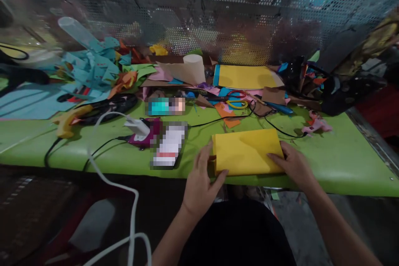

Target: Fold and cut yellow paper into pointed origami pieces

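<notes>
A folded yellow paper sheet (246,151) lies near the front edge of the green table (343,162). My left hand (201,181) grips its left edge, thumb on top and fingers curled under the corner. My right hand (293,166) presses on its right edge, fingers lying flat on the paper.
A yellow glue gun (70,120) with black cord lies at the left, a pink glue gun (314,124) at the right. Scissors (235,99), a white paper roll (195,68), a yellow-and-blue sheet (246,77) and heaps of coloured scraps fill the back. A white charger cable (131,199) hangs off the front.
</notes>
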Available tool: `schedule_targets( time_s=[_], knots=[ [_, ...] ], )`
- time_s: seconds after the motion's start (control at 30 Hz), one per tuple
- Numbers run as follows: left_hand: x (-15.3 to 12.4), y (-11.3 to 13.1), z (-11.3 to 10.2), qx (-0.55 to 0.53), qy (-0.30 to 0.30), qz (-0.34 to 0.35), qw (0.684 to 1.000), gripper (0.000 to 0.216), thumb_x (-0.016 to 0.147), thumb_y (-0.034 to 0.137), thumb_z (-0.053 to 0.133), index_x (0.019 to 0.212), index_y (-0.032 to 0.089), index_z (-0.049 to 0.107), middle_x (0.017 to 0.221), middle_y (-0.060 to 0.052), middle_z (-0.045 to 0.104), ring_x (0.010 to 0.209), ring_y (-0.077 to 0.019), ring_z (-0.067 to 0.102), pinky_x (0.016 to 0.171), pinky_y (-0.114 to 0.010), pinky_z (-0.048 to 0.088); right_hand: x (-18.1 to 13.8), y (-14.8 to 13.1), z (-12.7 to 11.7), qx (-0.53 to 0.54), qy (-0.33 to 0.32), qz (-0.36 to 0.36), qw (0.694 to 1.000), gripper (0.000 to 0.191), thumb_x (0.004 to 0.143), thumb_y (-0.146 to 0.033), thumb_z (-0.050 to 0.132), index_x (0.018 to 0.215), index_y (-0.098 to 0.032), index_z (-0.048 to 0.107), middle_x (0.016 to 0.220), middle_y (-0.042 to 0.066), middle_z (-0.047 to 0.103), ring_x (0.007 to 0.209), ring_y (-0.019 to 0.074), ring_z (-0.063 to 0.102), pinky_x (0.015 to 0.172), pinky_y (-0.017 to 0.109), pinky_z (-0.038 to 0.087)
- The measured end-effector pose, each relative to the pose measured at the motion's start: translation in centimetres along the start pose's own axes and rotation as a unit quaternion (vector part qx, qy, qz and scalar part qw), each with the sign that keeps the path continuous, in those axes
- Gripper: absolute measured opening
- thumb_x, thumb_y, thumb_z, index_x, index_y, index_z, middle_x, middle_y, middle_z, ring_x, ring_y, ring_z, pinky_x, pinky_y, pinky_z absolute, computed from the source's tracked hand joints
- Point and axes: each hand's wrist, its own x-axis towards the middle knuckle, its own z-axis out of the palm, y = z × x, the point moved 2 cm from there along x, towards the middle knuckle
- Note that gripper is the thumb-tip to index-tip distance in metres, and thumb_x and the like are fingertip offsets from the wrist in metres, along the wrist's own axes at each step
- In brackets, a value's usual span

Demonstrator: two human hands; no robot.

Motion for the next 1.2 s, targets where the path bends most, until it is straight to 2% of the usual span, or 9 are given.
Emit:
schedule_targets(
  time_s=[0.1, 0.2, 0.43, 0.87, 1.2],
  knots=[
    [0.0, 0.3, -0.2, 0.095, -0.043, 0.040, 0.994, 0.053, 0.092, 0.034, 0.054, 0.143, 0.034, 0.038, 0.146, -0.013, 0.043, 0.121, -0.0283, 0.057, 0.100, -0.045, 0.052, 0.0, -0.1, 0.2, 0.001, -0.001, -0.024, 1.000, 0.032, 0.080, -0.044, 0.060, 0.105, -0.025, 0.064, 0.101, 0.006, 0.074, 0.088, 0.0282, 0.067, 0.072, 0.036, 0.052],
    [-0.2, 0.4, 0.0, 0.131, -0.062, 0.063, 0.987, 0.043, 0.094, 0.034, 0.052, 0.136, 0.028, 0.049, 0.146, -0.014, 0.045, 0.122, -0.0286, 0.056, 0.102, -0.046, 0.050, 0.0, 0.1, 0.2, -0.019, -0.006, -0.028, 0.999, 0.029, 0.083, -0.046, 0.057, 0.102, -0.025, 0.063, 0.099, 0.006, 0.074, 0.087, 0.0281, 0.067, 0.070, 0.035, 0.051],
    [-0.2, -0.1, 0.3, 0.145, -0.052, 0.080, 0.985, 0.045, 0.093, 0.032, 0.054, 0.136, 0.021, 0.049, 0.146, -0.016, 0.046, 0.124, -0.0277, 0.054, 0.103, -0.045, 0.050, 0.5, 0.8, 0.2, -0.073, -0.005, -0.039, 0.997, 0.031, 0.089, -0.048, 0.051, 0.103, -0.022, 0.063, 0.097, 0.007, 0.071, 0.086, 0.0266, 0.065, 0.070, 0.034, 0.047],
    [-0.5, -0.4, 0.2, 0.124, -0.058, 0.086, 0.987, 0.044, 0.093, 0.032, 0.055, 0.132, 0.014, 0.051, 0.141, -0.017, 0.052, 0.126, -0.0283, 0.053, 0.104, -0.047, 0.048, 0.6, 1.6, 0.3, -0.116, -0.005, 0.014, 0.993, 0.035, 0.085, -0.056, 0.053, 0.094, -0.023, 0.062, 0.086, 0.004, 0.071, 0.073, 0.0246, 0.063, 0.058, 0.033, 0.044],
    [-0.5, -0.3, 0.2, 0.129, -0.061, 0.081, 0.986, 0.044, 0.092, 0.032, 0.056, 0.131, 0.012, 0.052, 0.141, -0.017, 0.052, 0.124, -0.0280, 0.053, 0.103, -0.046, 0.049, 0.6, 1.4, 0.3, -0.112, -0.017, 0.017, 0.993, 0.030, 0.087, -0.053, 0.053, 0.097, -0.025, 0.060, 0.088, 0.005, 0.071, 0.077, 0.0263, 0.065, 0.062, 0.036, 0.047]
  ],
)
